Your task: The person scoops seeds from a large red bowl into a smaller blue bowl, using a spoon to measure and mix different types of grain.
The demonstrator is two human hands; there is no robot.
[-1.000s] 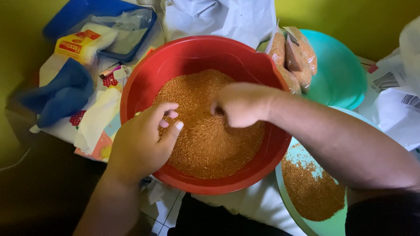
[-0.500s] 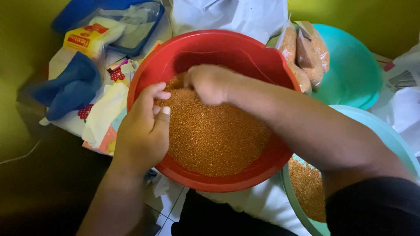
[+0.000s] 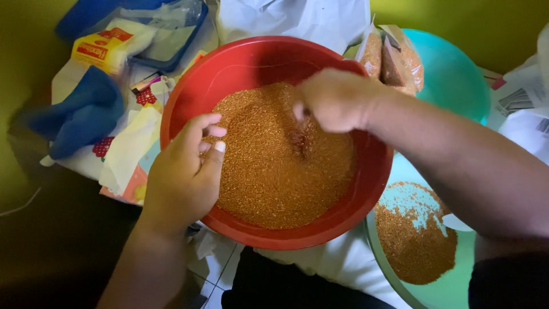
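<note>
We see a red bowl (image 3: pixel 189 97) at centre frame, filled with fine orange-brown grain (image 3: pixel 269 177). The left hand (image 3: pixel 186 174) rests on the bowl's near-left rim, fingers curled loosely inward with the fingertips over the grain; we cannot tell whether it clasps the rim. The right hand (image 3: pixel 334 100) reaches in from the right, fingers bunched and pointing down into the grain; whether it pinches any grain we cannot tell. Just beside the bowl, lower right, a pale green bowl (image 3: pixel 452 289) holds a smaller portion of the same grain. Behind, a teal bowl (image 3: pixel 454 77) carries clear bags of grain (image 3: pixel 394 60). A blue cloth (image 3: pixel 83 117) lies left.
</note>
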